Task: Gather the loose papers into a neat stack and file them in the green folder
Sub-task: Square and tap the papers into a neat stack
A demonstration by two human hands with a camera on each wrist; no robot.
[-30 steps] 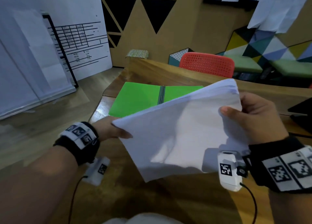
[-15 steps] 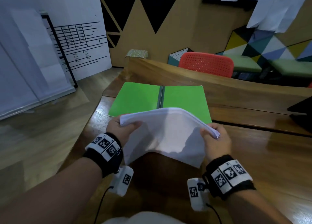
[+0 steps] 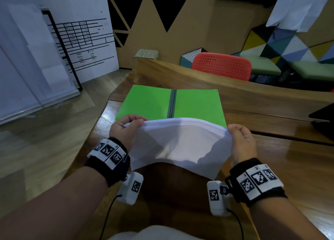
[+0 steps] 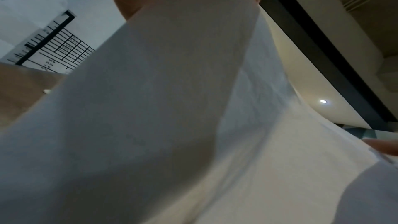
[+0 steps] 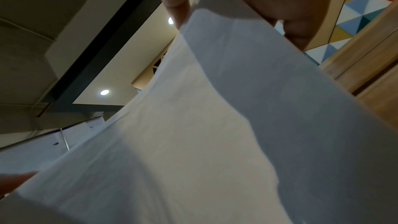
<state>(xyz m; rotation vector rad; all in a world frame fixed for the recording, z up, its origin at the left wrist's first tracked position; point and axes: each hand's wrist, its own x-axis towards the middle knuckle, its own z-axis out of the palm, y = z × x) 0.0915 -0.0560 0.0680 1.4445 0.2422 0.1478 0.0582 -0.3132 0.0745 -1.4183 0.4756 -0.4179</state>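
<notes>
A stack of white papers (image 3: 178, 145) arches upward between my two hands above the wooden table (image 3: 282, 167). My left hand (image 3: 126, 127) grips its left edge and my right hand (image 3: 240, 136) grips its right edge. The green folder (image 3: 150, 102) lies open and flat just beyond the papers, with a dark spine down its middle. In the left wrist view the papers (image 4: 172, 125) fill the frame under the hand. The right wrist view shows fingers (image 5: 178, 8) curled over the edge of the papers (image 5: 215, 125).
A red perforated chair (image 3: 221, 66) stands behind the table's raised back edge. A dark flat object (image 3: 323, 118) lies at the table's right edge. A whiteboard with a printed grid (image 3: 81, 44) leans at the left over wooden floor.
The papers came down from in front of my view toward the table. Both hands moved lower and forward, the stack now bows upward between them, and the whole folder shows.
</notes>
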